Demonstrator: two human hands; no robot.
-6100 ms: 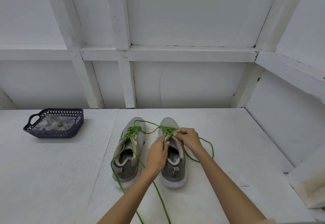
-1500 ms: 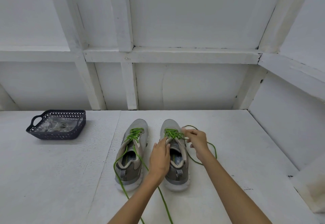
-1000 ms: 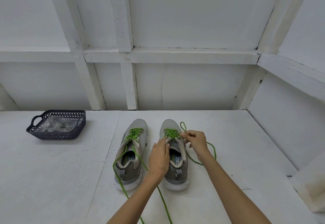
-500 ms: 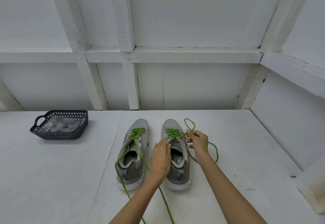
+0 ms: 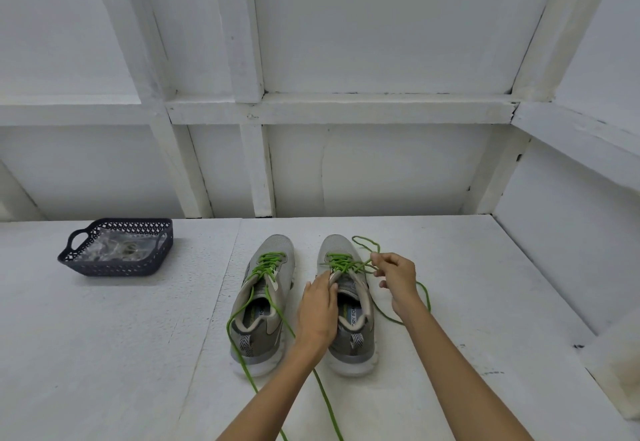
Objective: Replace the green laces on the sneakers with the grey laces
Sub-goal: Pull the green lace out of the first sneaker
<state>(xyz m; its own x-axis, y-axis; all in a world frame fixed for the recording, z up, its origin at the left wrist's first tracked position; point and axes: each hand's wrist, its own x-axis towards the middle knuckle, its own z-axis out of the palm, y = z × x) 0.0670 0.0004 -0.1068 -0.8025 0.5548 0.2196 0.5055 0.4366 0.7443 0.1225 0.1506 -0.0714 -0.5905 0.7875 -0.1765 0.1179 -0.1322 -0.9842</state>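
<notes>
Right hand [image 5: 398, 277] is pinching green lace [image 5: 346, 264] at thumb and fingertips, other fingers loosely curled; left hand [image 5: 318, 312] is gripping right sneaker [image 5: 360, 347] by its tongue. White table [image 5: 485, 302], white panelled wall [image 5: 381, 24] far.

The left sneaker [image 5: 258, 322] and right sneaker [image 5: 356, 316] have matt grey knit-cloth uppers and smooth pale soles. The green laces [image 5: 268, 262] are matt woven cord. The dark basket [image 5: 114, 265] is perforated plastic and holds glossy, crinkled clear wrapping [image 5: 117, 250]. The white-painted worktop [image 5: 104, 354] looks grainy, and the painted wall [image 5: 381, 24] is matt.
</notes>
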